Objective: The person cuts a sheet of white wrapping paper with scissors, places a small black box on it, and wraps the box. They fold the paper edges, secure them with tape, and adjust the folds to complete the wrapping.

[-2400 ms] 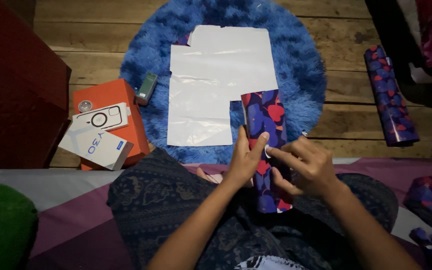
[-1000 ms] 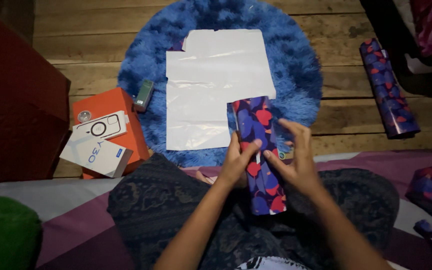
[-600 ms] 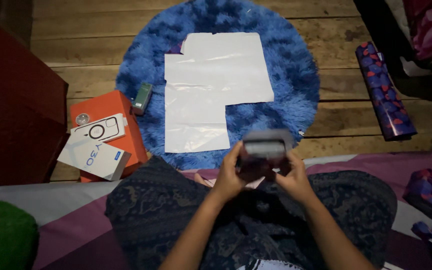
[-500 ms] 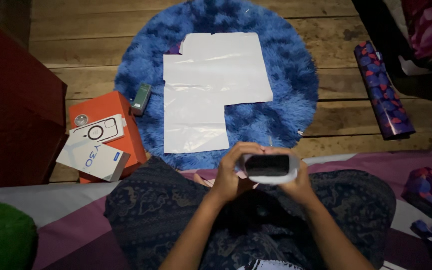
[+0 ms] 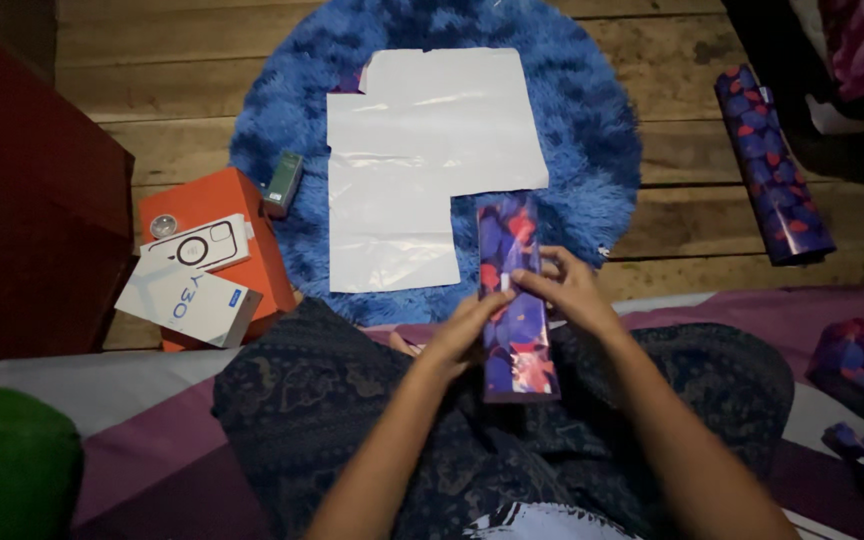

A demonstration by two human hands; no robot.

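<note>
A long box wrapped in blue paper with red and purple hearts (image 5: 514, 300) lies lengthwise over my lap. My left hand (image 5: 462, 335) presses against its left side near the middle. My right hand (image 5: 564, 287) rests over its right edge, thumb and fingers on the wrap. Both hands hold the wrapped box. A small white piece, perhaps tape, shows between my fingertips on the paper. Beyond the box, a white sheet with a cut-out corner (image 5: 422, 160) lies flat on a round shaggy blue rug (image 5: 592, 130).
A roll of the same heart paper (image 5: 772, 165) lies on the plank floor at right. Wrapped scraps (image 5: 862, 365) sit at far right. An orange box (image 5: 232, 215) with white phone boxes (image 5: 187, 295) stands left, with a small green item (image 5: 283, 182) and a dark red case (image 5: 22, 200).
The wrapped box was tipped up end-on half a second ago, showing its open end; now it lies flat and lengthwise again, with both hands on its sides.
</note>
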